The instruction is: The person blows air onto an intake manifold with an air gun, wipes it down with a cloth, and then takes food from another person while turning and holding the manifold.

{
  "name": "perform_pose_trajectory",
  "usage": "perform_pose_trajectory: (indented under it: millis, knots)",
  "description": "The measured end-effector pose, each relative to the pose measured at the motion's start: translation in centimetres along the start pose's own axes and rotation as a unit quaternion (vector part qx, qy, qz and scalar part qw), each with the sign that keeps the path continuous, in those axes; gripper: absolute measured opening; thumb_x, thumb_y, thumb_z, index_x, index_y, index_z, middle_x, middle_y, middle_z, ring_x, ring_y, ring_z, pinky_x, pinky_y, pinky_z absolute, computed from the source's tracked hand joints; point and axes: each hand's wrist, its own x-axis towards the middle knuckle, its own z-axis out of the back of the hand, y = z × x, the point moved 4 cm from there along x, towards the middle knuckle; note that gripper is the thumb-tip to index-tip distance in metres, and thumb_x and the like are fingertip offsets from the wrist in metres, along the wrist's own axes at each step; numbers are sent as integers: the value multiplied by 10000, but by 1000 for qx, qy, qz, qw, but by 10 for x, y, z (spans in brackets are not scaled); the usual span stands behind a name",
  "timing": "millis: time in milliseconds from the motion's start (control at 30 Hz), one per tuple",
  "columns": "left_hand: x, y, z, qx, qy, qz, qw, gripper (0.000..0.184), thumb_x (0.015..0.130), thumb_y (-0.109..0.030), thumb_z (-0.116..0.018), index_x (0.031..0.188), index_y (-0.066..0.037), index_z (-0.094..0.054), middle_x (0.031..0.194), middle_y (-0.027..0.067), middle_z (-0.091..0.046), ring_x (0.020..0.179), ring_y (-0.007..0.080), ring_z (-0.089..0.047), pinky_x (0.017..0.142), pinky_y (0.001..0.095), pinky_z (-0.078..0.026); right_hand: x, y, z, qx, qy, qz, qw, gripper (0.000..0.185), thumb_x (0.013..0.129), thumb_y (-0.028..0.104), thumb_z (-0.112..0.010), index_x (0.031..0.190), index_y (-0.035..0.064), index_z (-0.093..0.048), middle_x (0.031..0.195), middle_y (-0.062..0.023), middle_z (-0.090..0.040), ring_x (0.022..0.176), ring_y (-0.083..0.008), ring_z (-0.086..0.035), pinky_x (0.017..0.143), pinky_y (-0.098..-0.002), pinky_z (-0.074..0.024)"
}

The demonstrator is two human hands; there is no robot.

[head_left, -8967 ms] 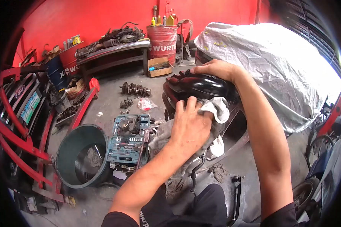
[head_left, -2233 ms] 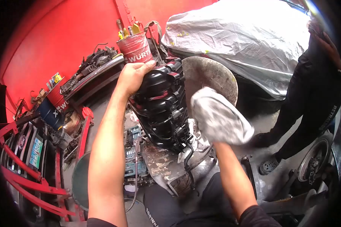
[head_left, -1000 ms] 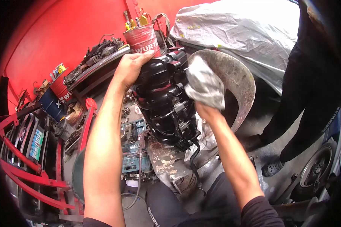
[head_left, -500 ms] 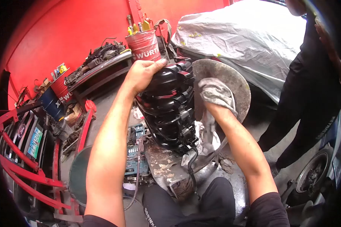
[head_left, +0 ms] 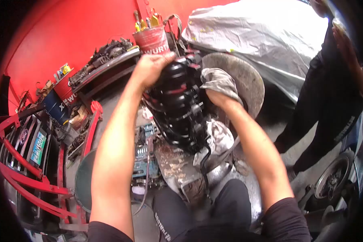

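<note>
A glossy black ribbed engine part [head_left: 175,105] stands upright on a worn, paint-flaked seat [head_left: 175,163]. My left hand [head_left: 151,71] is closed round its upper left edge, thumb on top. My right hand [head_left: 218,97] is closed on a grey-white cloth [head_left: 220,80] at the part's right side; the cloth covers most of its fingers. A round, worn board [head_left: 250,82] stands behind that hand. Another white cloth [head_left: 220,139] lies by the part's lower right, and a black hose [head_left: 203,169] hangs from its bottom.
A blue tool case [head_left: 143,161] and a dark green tub [head_left: 84,177] are at the left, near a red metal frame [head_left: 36,183]. A person in dark clothes [head_left: 330,92] stands at the right beside a wheel [head_left: 332,181]. A covered vehicle [head_left: 262,36] is behind.
Over the last second my right hand and its cloth have come in from beside the board to the part's right side. My left hand keeps its hold on the upper edge.
</note>
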Motion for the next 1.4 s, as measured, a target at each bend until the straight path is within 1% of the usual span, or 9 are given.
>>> perform_pose_trajectory:
  millis: [100, 167, 233, 433, 600, 767, 1067, 1200, 1400]
  knots:
    - [1, 6, 10, -26, -17, -73, 997, 372, 964, -334, -621, 941, 14, -750, 822, 10, -708, 745, 77, -606, 713, 268, -486, -74, -66, -43, 6, 309, -72, 948, 297, 904, 180, -449, 1054, 25, -653, 1032, -181, -660, 963, -335, -621, 863, -441, -471]
    - [1, 16, 25, 7, -12, -62, 998, 371, 964, -321, -609, 1062, 12, -740, 928, 30, -726, 815, 86, -619, 770, 251, -480, -124, -57, -20, 133, -15, -59, 989, 287, 895, 149, -463, 1082, 17, -637, 1027, -167, -651, 977, -287, -607, 907, -389, -469]
    - [1, 22, 34, -26, -13, -56, 998, 411, 974, -344, -583, 1105, 20, -723, 1033, 44, -718, 929, 93, -616, 859, 248, -458, -165, -8, 6, 365, -33, -228, 902, 254, 867, 100, -479, 1047, 4, -629, 1012, -154, -656, 985, -258, -613, 921, -363, -469]
    - [-3, 33, 48, -30, -2, 3, 1000, 445, 997, -377, -517, 1069, 15, -713, 967, 66, -718, 836, 127, -655, 789, 252, -494, -186, -9, -46, 131, -232, -83, 960, 364, 807, 110, -568, 1150, 7, -629, 1109, -227, -657, 1084, -408, -607, 972, -456, -455]
    - [-20, 26, 42, -64, -10, 11, 998, 404, 993, -366, -555, 986, -2, -732, 869, 17, -703, 752, 87, -611, 716, 234, -469, -185, -38, -110, 3, 222, -192, 956, 304, 830, 103, -557, 1093, 21, -686, 1087, -240, -683, 1000, -388, -666, 888, -455, -526]
    - [-30, -1, 27, -32, -5, -18, 999, 401, 993, -369, -583, 910, -8, -738, 822, -6, -689, 732, 63, -579, 694, 238, -455, -166, -33, -91, 375, -107, -208, 897, 249, 860, 106, -514, 1015, -9, -670, 973, -214, -702, 943, -299, -693, 836, -394, -507]
    - [-7, -9, -3, -41, 52, 2, 998, 400, 979, -356, -621, 1020, 23, -740, 860, 18, -711, 782, 75, -599, 742, 260, -479, -141, -44, -79, 104, 93, -81, 987, 220, 797, 113, -566, 959, 44, -698, 996, -228, -678, 960, -404, -645, 836, -470, -502]
    - [-1, -12, -13, 1, 39, -31, 999, 404, 967, -366, -630, 1008, 20, -743, 852, 23, -716, 784, 79, -602, 749, 271, -482, -137, -30, -54, 206, -183, -86, 958, 176, 804, 156, -583, 828, 23, -696, 802, -232, -671, 784, -432, -657, 730, -496, -517]
    - [-11, -22, -16, 18, 17, -36, 999, 381, 971, -342, -622, 1062, 8, -742, 936, 55, -734, 857, 99, -623, 817, 262, -477, -127, -25, -77, 157, 30, -149, 976, 228, 812, 83, -546, 978, 23, -690, 971, -224, -686, 917, -403, -654, 811, -454, -519]
